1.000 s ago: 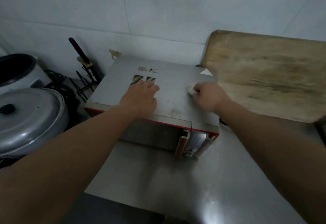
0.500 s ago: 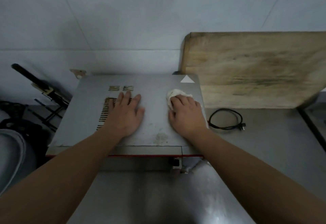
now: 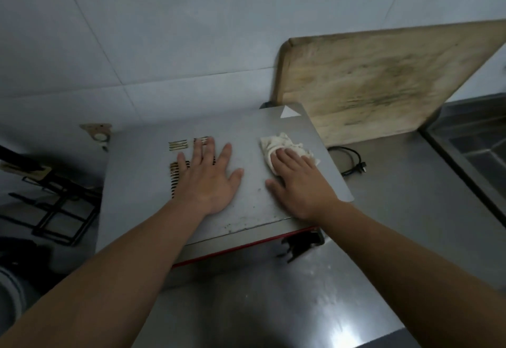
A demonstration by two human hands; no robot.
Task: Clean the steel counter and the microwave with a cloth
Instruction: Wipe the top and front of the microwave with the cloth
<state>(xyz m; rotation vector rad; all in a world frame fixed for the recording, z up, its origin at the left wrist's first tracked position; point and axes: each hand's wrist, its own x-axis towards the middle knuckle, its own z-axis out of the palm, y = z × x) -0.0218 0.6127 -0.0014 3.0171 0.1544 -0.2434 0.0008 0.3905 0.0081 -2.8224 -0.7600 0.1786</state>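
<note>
Nearest us, the steel surface (image 3: 397,252): brushed, glossy, with a bright glare patch at the near edge; looks unwiped or smeared there, hard to tell. On it sits the microwave (image 3: 246,205), flat grey metal top, red trim along the front edge, dark hinge bracket hanging off the front right corner. Our left hand (image 3: 208,180) lies flat on the top, fingers (image 3: 201,153) straight and spread, partly covering the vent slots (image 3: 178,178); we read that as bracing the box so it doesn't slide under wiping pressure. Our right hand (image 3: 301,186) presses the cloth (image 3: 279,145) down near the right side of the top, fingers straight and close together over it, thumb out to the side on bare metal; flat-palm push, not a pinch. Cloth is white, crumpled, soft, bunched ahead of the fingertips. Dark specks near the top's front edge suggest that strip still needs a pass. Right of the microwave, a black power cord (image 3: 353,161) lies looped on the surface, unplugged end visible. Behind it a big worn wooden chopping board (image 3: 383,85) leans against the tiled wall (image 3: 164,33), stained, rounded corner. Far left: a black wire rack (image 3: 60,210), blurred.
</note>
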